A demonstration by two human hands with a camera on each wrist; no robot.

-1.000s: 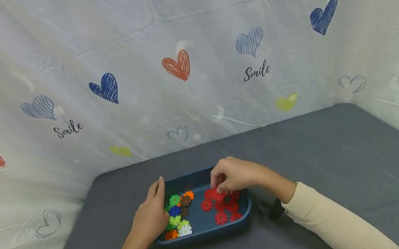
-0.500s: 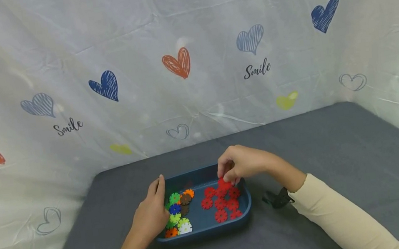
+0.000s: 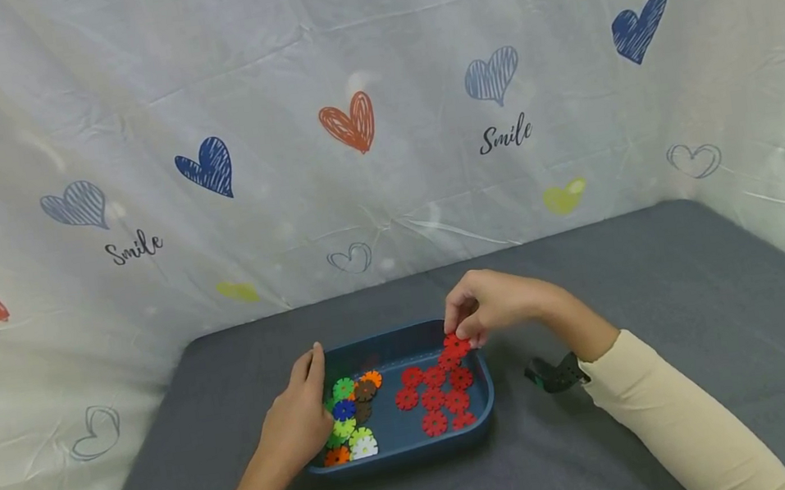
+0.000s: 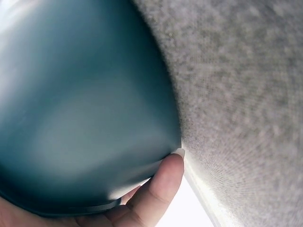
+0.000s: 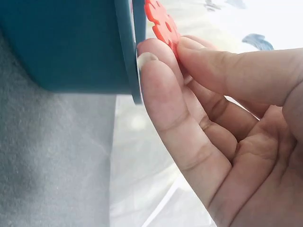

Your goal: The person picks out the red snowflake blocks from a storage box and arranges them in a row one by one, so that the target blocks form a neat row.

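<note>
A dark blue tray (image 3: 397,422) stands on the table in the head view. My left hand (image 3: 295,423) grips its left end; in the left wrist view the fingers (image 4: 163,182) lie against the outside wall. At the far right corner my right hand (image 3: 495,302) pinches a red notched disc (image 5: 163,23) between thumb and fingers, with the other fingertips right at the tray's rim (image 5: 127,52). More red discs (image 3: 433,399) lie in the tray's right half. Green, orange, brown, blue, yellow-green and white discs (image 3: 364,447) are heaped at the left end, partly hidden by my left hand.
The tray stands on a grey cloth-covered table (image 3: 591,285). A white curtain (image 3: 378,23) printed with hearts hangs behind and at the sides. A black strap device (image 3: 557,374) shows below my right wrist.
My right hand has risen from the red discs and moved right and away to the tray's far right corner, pinching a red disc. My left hand stays on the tray.
</note>
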